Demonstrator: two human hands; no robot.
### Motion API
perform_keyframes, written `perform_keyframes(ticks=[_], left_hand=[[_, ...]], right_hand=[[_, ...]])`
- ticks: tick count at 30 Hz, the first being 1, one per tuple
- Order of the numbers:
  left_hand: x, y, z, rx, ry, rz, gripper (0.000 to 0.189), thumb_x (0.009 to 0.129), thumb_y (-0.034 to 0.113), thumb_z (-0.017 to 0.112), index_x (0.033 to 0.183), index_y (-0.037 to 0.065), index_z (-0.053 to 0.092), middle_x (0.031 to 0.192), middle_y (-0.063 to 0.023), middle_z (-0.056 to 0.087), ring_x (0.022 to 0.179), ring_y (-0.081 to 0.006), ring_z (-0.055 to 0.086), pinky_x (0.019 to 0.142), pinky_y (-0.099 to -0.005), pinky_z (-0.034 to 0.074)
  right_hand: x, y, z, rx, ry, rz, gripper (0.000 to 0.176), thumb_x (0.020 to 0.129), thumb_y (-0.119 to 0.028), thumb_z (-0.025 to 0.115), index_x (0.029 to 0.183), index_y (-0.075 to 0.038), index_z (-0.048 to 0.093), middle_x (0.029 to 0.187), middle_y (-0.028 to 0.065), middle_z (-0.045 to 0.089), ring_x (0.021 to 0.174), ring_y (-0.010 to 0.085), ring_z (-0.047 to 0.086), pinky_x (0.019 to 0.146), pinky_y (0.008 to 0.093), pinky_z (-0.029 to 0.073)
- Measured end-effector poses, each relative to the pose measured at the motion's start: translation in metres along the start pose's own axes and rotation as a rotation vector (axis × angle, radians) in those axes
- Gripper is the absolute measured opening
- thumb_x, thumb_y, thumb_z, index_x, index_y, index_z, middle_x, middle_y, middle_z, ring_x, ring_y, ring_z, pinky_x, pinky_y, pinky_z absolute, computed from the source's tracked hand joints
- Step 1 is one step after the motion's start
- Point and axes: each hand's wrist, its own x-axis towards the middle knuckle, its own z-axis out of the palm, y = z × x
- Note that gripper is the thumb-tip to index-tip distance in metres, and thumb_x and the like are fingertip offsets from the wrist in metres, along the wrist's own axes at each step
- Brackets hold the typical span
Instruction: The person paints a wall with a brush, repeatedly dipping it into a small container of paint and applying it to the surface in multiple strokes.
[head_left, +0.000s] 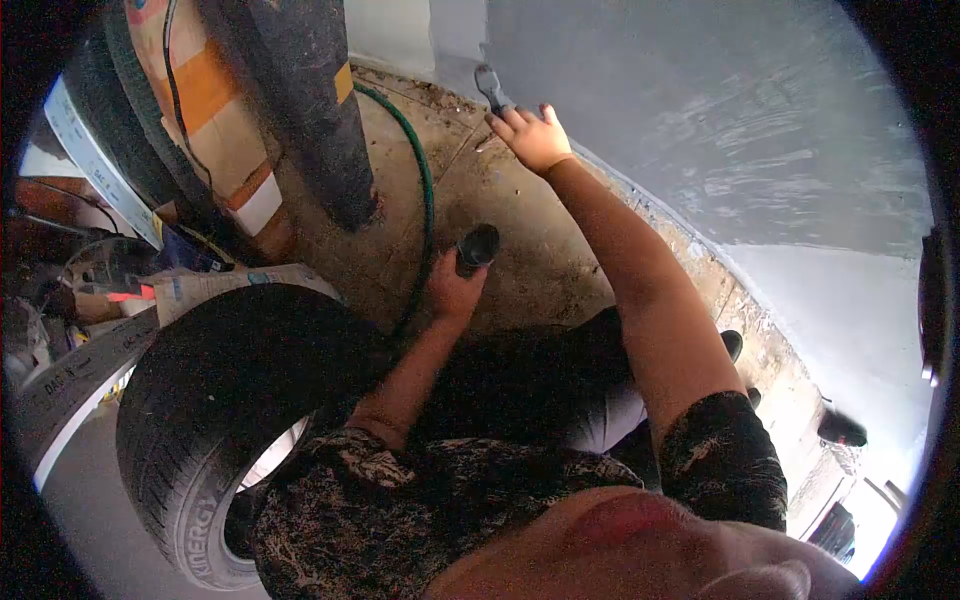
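My right hand [536, 138] is stretched out along the base of the wall, its fingers closed on a paintbrush [487, 85] whose grey-coated end points toward the wall's lower edge. Dark grey, streaky paint covers much of the wall [680, 110], while a paler area [800, 280] shows lower down. Nearer my body, my left hand [456, 290] is wrapped around a small dark cup [479, 246]. The cup's inside is too dark to make out.
A large tire [230, 400] stands close at my left. Beyond it are a dark rolled column [310, 110] and a cardboard box [215, 130]. A green hose [425, 180] runs over the stained concrete floor [540, 240]. Dirt and flakes line the wall's foot.
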Motion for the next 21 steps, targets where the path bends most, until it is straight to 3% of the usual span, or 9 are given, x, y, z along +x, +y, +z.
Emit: perform_keyframes(ticks=[3,6,9,15,19,21], left_hand=[[-0.002,-0.001,0.003,0.039,0.064,0.042,0.061,0.074,0.039,0.081,0.117,0.001,0.062,0.111,-0.0215,0.065,0.106,-0.0396,0.061,0.092,-0.0476,0.049],[-0.004,0.014,-0.008,0.101,0.047,0.013,0.062,0.074,0.041,0.081,0.117,0.001,0.061,0.112,-0.0211,0.064,0.105,-0.0394,0.061,0.091,-0.0473,0.050],[-0.006,0.017,-0.011,0.105,0.035,-0.012,0.065,0.075,0.043,0.081,0.118,0.000,0.060,0.115,-0.0213,0.063,0.105,-0.0399,0.061,0.091,-0.0480,0.049],[-0.006,0.019,-0.011,0.123,0.019,-0.008,0.068,0.075,0.045,0.081,0.120,0.000,0.060,0.116,-0.0238,0.062,0.107,-0.0404,0.060,0.092,-0.0483,0.049],[-0.004,0.005,-0.001,0.119,0.069,0.030,0.070,0.074,0.046,0.082,0.121,-0.001,0.059,0.116,-0.0245,0.062,0.107,-0.0406,0.060,0.091,-0.0486,0.049],[-0.004,0.005,-0.002,0.104,0.073,0.049,0.071,0.073,0.046,0.082,0.121,-0.002,0.059,0.115,-0.0245,0.062,0.107,-0.0408,0.060,0.091,-0.0489,0.049]], right_hand=[[0.004,0.000,0.010,-0.055,0.004,0.037,0.039,0.094,-0.018,0.048,0.132,-0.020,0.052,0.120,0.0016,0.060,0.115,0.0200,0.057,0.103,0.0518,0.033],[0.002,-0.002,0.022,-0.031,-0.099,0.066,0.038,0.094,-0.019,0.049,0.131,-0.019,0.054,0.119,0.0014,0.061,0.114,0.0201,0.058,0.103,0.0520,0.032],[0.002,-0.001,0.027,-0.015,-0.300,0.077,0.043,0.095,-0.015,0.049,0.137,-0.022,0.049,0.127,0.0023,0.057,0.117,0.0190,0.056,0.105,0.0518,0.031],[0.003,-0.001,0.025,-0.041,-0.034,-0.023,0.032,0.092,-0.019,0.050,0.123,-0.019,0.059,0.118,0.0014,0.061,0.115,0.0188,0.056,0.101,0.0467,0.033],[0.004,0.001,0.026,-0.074,-0.115,0.001,0.037,0.093,-0.018,0.049,0.130,-0.018,0.055,0.118,0.0021,0.060,0.113,0.0184,0.057,0.103,0.0473,0.033],[0.004,-0.005,0.030,-0.116,-0.140,-0.039,0.031,0.092,-0.019,0.049,0.122,-0.016,0.059,0.114,0.0025,0.062,0.111,0.0189,0.058,0.101,0.0455,0.033]])
